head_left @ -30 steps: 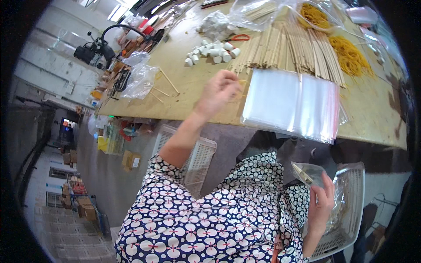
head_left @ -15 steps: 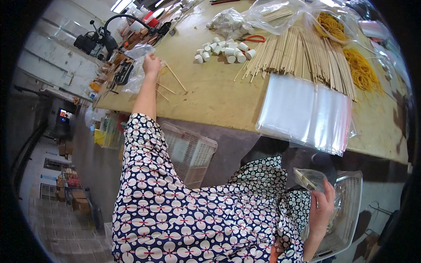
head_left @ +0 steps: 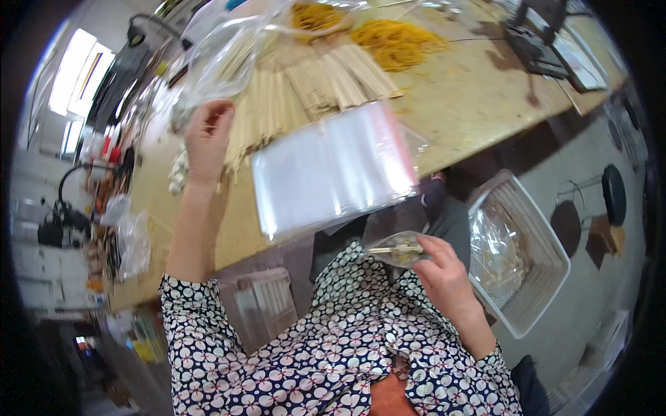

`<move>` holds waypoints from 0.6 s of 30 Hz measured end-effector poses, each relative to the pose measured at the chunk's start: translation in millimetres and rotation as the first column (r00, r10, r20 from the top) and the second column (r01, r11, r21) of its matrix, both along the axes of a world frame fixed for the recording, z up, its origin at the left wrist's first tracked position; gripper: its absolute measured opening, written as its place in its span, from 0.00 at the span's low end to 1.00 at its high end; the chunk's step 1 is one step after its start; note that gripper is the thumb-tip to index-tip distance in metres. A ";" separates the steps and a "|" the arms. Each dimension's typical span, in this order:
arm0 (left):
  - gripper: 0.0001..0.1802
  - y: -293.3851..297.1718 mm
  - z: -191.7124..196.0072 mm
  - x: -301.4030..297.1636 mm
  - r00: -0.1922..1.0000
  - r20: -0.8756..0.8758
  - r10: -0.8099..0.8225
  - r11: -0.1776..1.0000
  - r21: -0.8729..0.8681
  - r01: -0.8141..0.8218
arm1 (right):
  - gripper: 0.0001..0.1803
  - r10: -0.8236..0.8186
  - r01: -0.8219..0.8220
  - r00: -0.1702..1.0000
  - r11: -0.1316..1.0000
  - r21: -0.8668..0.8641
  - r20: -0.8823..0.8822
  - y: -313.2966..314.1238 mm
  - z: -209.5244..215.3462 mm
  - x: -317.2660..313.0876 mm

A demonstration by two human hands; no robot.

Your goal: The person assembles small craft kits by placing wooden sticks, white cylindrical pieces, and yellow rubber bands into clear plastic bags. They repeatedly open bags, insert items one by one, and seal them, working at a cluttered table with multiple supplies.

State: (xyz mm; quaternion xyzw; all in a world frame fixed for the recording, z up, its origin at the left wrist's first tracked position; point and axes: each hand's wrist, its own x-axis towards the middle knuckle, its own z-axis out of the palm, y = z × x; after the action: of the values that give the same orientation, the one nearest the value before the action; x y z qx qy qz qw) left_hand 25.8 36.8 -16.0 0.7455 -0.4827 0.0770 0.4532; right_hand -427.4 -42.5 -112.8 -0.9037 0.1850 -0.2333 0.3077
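Sticks in the head view now show close by the left hand, which has come over from the plastic film at far left; work seems to centre on this pile. The left arm stretches forward, fingers curled (blur hides whether they grip anything). The right hand, above the lap, pinches a clear bag of stick-like pieces near the white basket.

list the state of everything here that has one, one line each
left hand: fingers bent; too blurred to tell if empty
right hand: closed on the small bag
small bag: held, something pale inside
flat bags: stacked
sticks: laid side by side
yellow bands: loosely heaped
white crate: open on top, partly filled
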 end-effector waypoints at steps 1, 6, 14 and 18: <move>0.08 -28.4 1.9 -18.9 0.994 -0.008 -0.105 0.995 -0.006 0.105 | 0.06 -0.010 0.010 1.000 1.000 0.012 0.016 1.8 1.9 -0.9; 0.11 -153.7 -1.9 -118.8 0.911 -0.006 -0.413 0.852 0.350 0.389 | 0.05 -0.050 0.049 0.998 0.999 0.021 0.042 -1.6 -5.3 -13.1; 0.11 -236.2 -40.4 -139.4 0.882 0.229 -0.413 0.780 0.589 0.211 | 0.09 -0.097 0.091 0.990 0.994 0.066 0.099 -6.0 -9.3 -33.9; 0.11 -238.6 -36.6 -131.5 0.826 0.265 -0.498 0.740 0.627 0.245 | 0.08 -0.095 0.089 0.989 0.994 0.062 0.117 -7.8 -11.4 -35.9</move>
State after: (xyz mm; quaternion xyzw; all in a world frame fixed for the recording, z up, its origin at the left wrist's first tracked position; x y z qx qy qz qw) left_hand -105.7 -201.8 -52.6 0.6964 -0.7102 -0.0075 0.1031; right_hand -463.2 -50.3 -124.2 -0.8694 0.2142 -0.2958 0.3327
